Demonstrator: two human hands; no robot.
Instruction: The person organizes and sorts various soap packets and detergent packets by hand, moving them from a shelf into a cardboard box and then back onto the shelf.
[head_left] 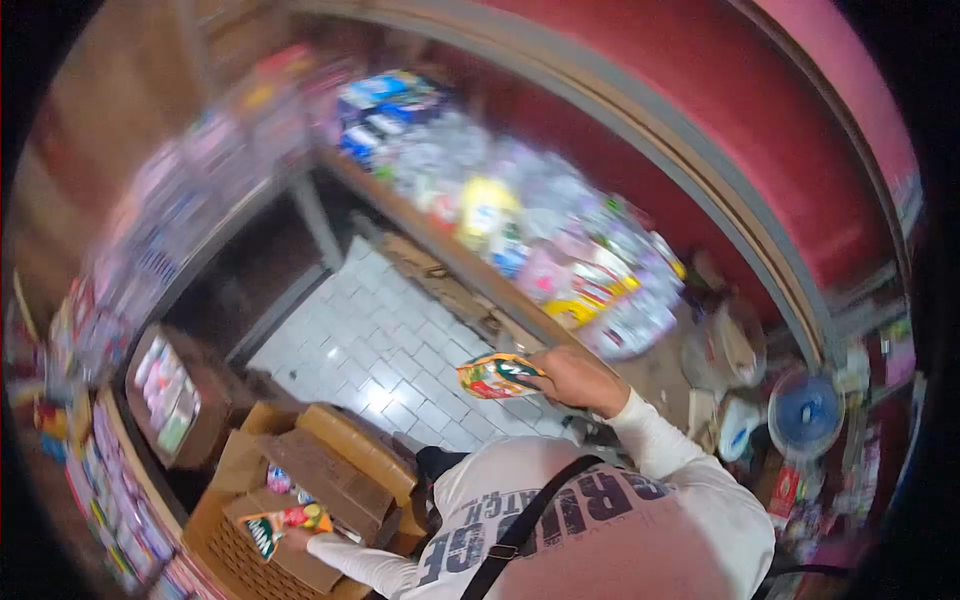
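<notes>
My right hand (583,382) is closed on the edge of an orange, red and dark green pouch (496,376), held out over the tiled floor. My left hand (296,538) grips a second pouch (265,537), with white letters on dark green and red and yellow printing. That pouch is over an open cardboard box (333,480), whose flaps stand up. Inside the box, small pink and blue packages (280,478) show partly; the rest of its contents is hidden.
The box rests on a brown woven chair (215,540). Beyond the white tiled floor (390,380) runs a long shelf crowded with blurred plastic-wrapped goods (590,290). A carton of bottles (165,395) stands at left, a clear tub (806,412) at right.
</notes>
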